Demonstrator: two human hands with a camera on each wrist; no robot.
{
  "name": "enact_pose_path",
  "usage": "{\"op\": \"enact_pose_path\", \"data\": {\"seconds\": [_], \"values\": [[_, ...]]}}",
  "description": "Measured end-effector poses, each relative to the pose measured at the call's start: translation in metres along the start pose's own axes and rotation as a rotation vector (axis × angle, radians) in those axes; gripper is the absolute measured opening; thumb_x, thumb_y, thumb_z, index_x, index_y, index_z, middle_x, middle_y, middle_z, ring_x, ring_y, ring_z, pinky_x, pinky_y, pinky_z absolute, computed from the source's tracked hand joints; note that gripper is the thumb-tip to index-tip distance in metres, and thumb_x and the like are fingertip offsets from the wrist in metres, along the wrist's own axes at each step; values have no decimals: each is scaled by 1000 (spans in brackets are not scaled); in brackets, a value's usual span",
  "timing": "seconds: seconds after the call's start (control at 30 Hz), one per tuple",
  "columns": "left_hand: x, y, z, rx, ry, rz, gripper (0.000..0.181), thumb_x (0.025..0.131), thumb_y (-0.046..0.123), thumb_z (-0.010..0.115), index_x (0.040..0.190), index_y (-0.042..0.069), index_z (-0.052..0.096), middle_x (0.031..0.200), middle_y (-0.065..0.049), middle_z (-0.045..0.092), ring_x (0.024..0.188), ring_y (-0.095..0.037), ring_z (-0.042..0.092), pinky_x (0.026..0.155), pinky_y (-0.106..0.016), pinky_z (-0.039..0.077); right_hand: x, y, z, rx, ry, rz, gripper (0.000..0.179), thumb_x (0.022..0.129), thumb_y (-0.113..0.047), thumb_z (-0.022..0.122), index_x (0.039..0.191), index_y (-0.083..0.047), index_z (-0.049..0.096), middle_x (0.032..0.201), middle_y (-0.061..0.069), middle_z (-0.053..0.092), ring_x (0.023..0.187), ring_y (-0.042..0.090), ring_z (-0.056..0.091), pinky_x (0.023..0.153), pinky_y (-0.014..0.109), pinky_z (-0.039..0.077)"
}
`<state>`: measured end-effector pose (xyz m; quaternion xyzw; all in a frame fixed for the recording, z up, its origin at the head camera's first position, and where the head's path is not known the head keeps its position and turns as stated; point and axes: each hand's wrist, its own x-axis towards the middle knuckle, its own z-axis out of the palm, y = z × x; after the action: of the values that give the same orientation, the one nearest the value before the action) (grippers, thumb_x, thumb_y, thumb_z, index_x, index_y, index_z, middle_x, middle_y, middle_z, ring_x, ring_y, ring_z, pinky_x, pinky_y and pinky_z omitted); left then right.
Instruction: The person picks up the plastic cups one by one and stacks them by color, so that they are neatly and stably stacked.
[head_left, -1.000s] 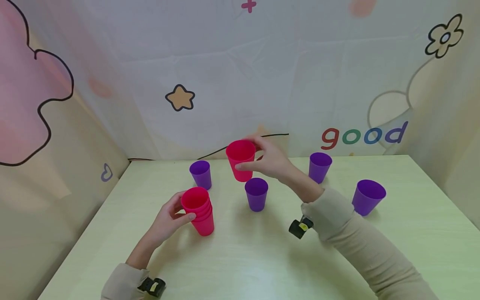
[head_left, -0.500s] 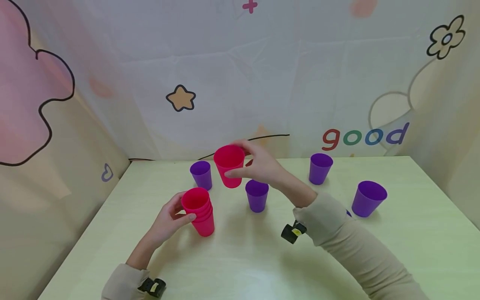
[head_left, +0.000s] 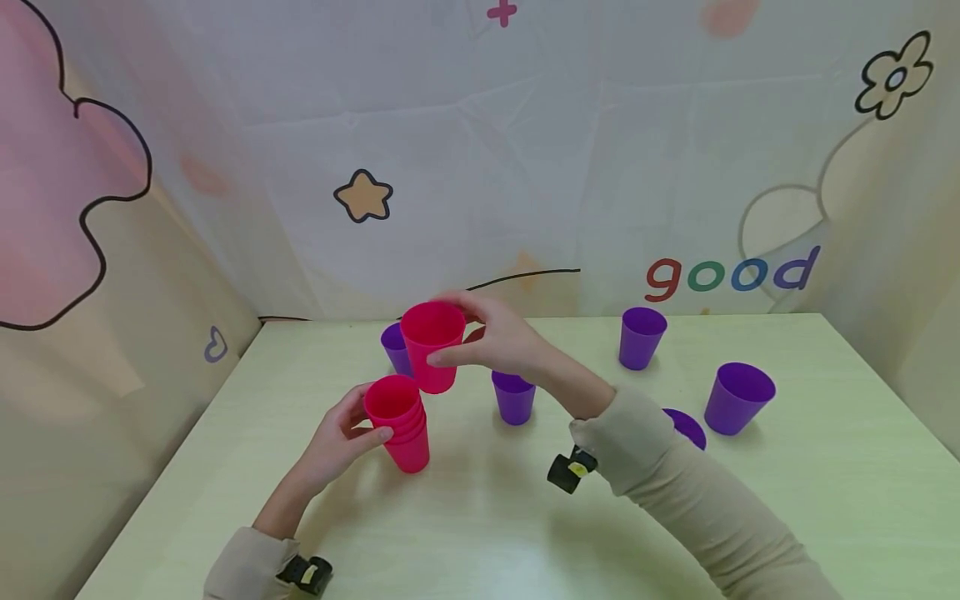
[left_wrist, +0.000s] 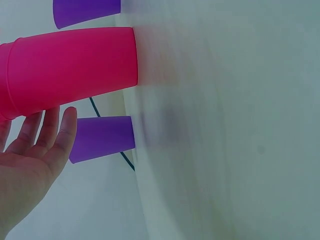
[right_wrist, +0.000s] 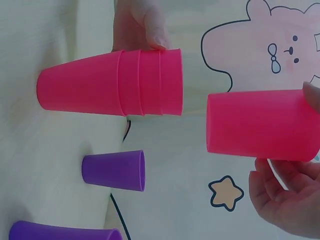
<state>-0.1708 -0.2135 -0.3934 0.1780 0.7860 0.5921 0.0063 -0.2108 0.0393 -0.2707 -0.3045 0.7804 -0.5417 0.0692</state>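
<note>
In the head view, a nested stack of several pinkish-red plastic cups stands upright on the table, left of the middle. My left hand grips it from the left near the rims, thumb in front. A single pinkish-red cup is up in the air, held mouth up by my right hand between thumb and fingers. This cup is above and slightly right of the stack, apart from it. The right wrist view shows the gap between the stack and the held cup.
Purple cups stand upright around the table: one behind the held cup, one in the middle, and two at the right. Another purple cup is partly hidden by my right sleeve. A printed cloth backs the table.
My right hand has carried the single red cup left and lower, toward the stack. It now partly covers the back-left purple cup. My left hand and the stack stay in place.
</note>
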Motion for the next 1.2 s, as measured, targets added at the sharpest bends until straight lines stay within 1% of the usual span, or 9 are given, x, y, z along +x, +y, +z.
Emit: {"op": "enact_pose_path", "data": {"seconds": [0.17,0.3,0.47,0.6,0.83,1.0,1.2], "values": [[0,0,0,7,-1,8,56,81,8,67,129,3,40,121,-17,50,108,-34,48,79,-32,49,1,1,7,62,-35,-35,61,72,-14,75,127,-11,48,110,3,57,99,19,54,75,32,51],[0,1,-1,10,-3,12,57,80,7,68,130,3,39,121,-17,49,107,-34,48,79,-31,50,2,0,12,96,-52,-39,60,74,-14,74,128,-11,47,110,3,57,98,20,54,75,32,51],[0,0,-1,7,-10,18,58,81,6,67,131,3,38,122,-17,48,108,-32,48,80,-31,49,6,0,19,115,-63,-41,60,74,-12,73,128,-10,47,111,3,56,99,19,54,74,32,51],[0,-1,-2,8,-9,11,59,80,6,67,131,3,38,122,-17,49,108,-31,48,81,-31,49,9,2,24,114,-73,-59,59,75,-12,73,128,-10,47,111,3,56,99,19,53,75,32,51],[-1,-1,-1,6,-4,-4,59,80,6,67,131,3,37,121,-18,49,108,-31,48,82,-30,48,12,5,32,113,-72,-73,59,74,-12,73,127,-11,47,110,2,56,99,18,53,75,31,50],[-1,0,-1,4,-6,0,58,81,6,66,132,3,37,120,-17,49,107,-26,49,82,-30,48,13,10,38,150,-68,-77,60,74,-11,73,128,-11,47,113,3,56,101,18,53,75,30,51],[-1,0,-1,7,-10,4,59,81,5,66,132,4,37,119,-17,49,105,-25,50,81,-31,49,13,17,44,175,-61,-69,60,74,-11,73,128,-10,47,114,5,56,100,18,54,75,29,51]]}}
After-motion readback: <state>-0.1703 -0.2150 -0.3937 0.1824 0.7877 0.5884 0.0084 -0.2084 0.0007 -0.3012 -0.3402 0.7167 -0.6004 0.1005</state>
